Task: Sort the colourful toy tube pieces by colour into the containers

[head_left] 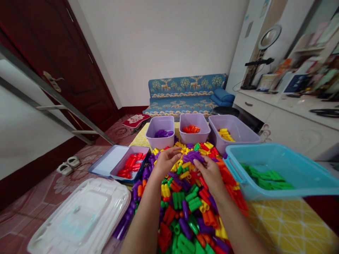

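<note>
A large heap of plastic tube-shaped toy pieces (pixel 185 208) in purple, green, yellow, red and orange covers the middle of the table. Over its far part, my right hand (pixel 210 173) is closed on several purple tube pieces (pixel 193 156), its thumb against them. My left hand (pixel 167 161) hovers just left of that bunch, fingers apart and curved towards it, with nothing seen in its grasp. Purple pieces (pixel 163 133) lie in the left lilac bin (pixel 160 143), orange-red ones (pixel 191 129) in the middle lilac bin (pixel 194 138).
A right lilac bin (pixel 245 132) holds yellow pieces, and a blue tub (pixel 265 192) holds green ones. To the left are an open case (pixel 106 160) with red pieces and a white lid (pixel 87 211). A patterned sofa (pixel 182 93) stands behind; a metal ladder (pixel 53 95) leans left.
</note>
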Tool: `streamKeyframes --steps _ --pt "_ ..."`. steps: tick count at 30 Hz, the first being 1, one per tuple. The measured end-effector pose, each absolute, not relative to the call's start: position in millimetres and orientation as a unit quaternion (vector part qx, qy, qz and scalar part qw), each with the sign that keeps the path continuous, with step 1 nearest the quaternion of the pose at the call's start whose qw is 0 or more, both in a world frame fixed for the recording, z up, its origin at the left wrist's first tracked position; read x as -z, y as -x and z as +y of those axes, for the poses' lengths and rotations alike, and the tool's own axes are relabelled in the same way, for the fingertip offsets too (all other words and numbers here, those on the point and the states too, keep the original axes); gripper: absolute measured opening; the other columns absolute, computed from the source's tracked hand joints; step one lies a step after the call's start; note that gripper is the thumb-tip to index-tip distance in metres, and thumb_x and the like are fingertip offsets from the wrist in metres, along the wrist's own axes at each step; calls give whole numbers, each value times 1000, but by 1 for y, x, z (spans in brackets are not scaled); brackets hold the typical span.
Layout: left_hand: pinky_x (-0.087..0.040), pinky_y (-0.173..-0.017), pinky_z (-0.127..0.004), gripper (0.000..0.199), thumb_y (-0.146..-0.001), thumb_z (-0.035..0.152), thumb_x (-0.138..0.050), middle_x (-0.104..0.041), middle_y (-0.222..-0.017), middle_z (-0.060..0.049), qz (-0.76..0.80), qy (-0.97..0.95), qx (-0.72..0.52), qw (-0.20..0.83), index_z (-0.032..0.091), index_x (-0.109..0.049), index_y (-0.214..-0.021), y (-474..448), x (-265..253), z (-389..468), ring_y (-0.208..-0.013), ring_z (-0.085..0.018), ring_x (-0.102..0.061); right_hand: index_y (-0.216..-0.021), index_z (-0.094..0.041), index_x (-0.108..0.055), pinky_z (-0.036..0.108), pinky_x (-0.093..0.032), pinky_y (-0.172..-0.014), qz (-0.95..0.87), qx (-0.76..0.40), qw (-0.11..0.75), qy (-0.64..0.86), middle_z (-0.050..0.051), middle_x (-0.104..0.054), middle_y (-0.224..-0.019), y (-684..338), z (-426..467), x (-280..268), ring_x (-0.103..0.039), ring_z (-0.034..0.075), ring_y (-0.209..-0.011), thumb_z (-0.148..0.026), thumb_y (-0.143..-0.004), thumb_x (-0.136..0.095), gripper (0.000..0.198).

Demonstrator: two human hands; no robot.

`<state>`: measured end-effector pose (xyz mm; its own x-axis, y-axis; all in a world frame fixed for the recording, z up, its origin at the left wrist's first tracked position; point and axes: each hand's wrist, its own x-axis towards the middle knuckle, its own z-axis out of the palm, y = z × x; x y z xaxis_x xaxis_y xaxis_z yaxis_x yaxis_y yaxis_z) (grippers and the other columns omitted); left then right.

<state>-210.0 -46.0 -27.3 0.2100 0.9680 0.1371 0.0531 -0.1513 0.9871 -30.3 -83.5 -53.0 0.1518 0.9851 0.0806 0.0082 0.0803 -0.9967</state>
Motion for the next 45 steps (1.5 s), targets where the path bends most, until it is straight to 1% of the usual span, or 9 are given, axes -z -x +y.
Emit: streamKeyframes --steps 5,12,18,21,25,28,36,39,45 --pt "-52 -65 -28 38 -81 31 -65 -75 -93 -12 522 -640 -436 357 11 -69 -113 231 38 -50 -82 -22 -70 -94 -15 -67 28 -46 -50 -508 -387 558 531 4 -69 -71 25 -81 53 -62 19 -60 -50 -74 -65 40" --pt "-54 -71 -29 28 -84 20 -60 -76 -94 -10 521 -672 -424 311 13 -70 -108 213 70 -53 -84 -21 -71 -115 -16 -62 37 -55 -70 -543 -345 541 542 11 -72 -102 20 -74 66 -69 26 -87 -40 -74 -61 47" --pt "-52 -82 -31 26 -81 20 -65 -74 -101 -7 510 -715 -405 254 18 -72 -106 198 76 -55 -92 -20 -67 -91 -19 -72 39 -53 -79 -649 -233 439 576 8 -73 -92 6 -76 58 -68 25 -83 -41 -83 -59 27" --pt "-52 -82 -32 25 -82 21 -65 -73 -101 -7 516 -720 -399 237 18 -72 -105 197 80 -54 -90 -20 -67 -103 -16 -70 39 -50 -91 -689 -110 406 591 10 -70 -107 7 -71 53 -64 24 -98 -25 -86 -53 26" --pt "-53 -78 -31 25 -82 24 -65 -72 -100 -7 529 -719 -390 227 18 -71 -105 198 83 -53 -86 -20 -67 -127 -12 -61 41 -36 -109 -756 -37 305 578 11 -62 -129 14 -54 55 -49 27 -122 -6 -79 -52 48" --pt "-54 -78 -31 29 -82 23 -64 -72 -101 -8 537 -715 -388 223 18 -69 -111 198 84 -53 -86 -19 -68 -131 -14 -59 43 -39 -106 -777 -52 272 566 10 -60 -133 18 -43 58 -48 29 -122 -2 -75 -54 58" --pt "-52 -91 -35 52 -82 21 -65 -65 -126 -6 503 -744 -378 222 27 -56 -133 200 81 -56 -98 -20 -66 -114 -21 -69 41 -43 -98 -795 -89 251 545 7 -69 -114 20 -50 55 -56 27 -109 -7 -76 -57 42" --pt "-48 -99 -36 44 -82 18 -65 -66 -124 -4 472 -761 -382 228 27 -62 -125 200 79 -56 -113 -22 -61 -108 -23 -70 38 -43 -98 -799 -111 263 530 4 -69 -111 21 -57 59 -58 23 -108 -6 -76 -55 39" --pt "-49 -97 -34 29 -81 19 -68 -70 -116 -5 490 -747 -386 228 22 -70 -110 197 74 -56 -107 -21 -64 -114 -23 -67 41 -44 -99 -778 -135 307 532 5 -66 -116 23 -62 71 -57 23 -112 -12 -80 -54 38"
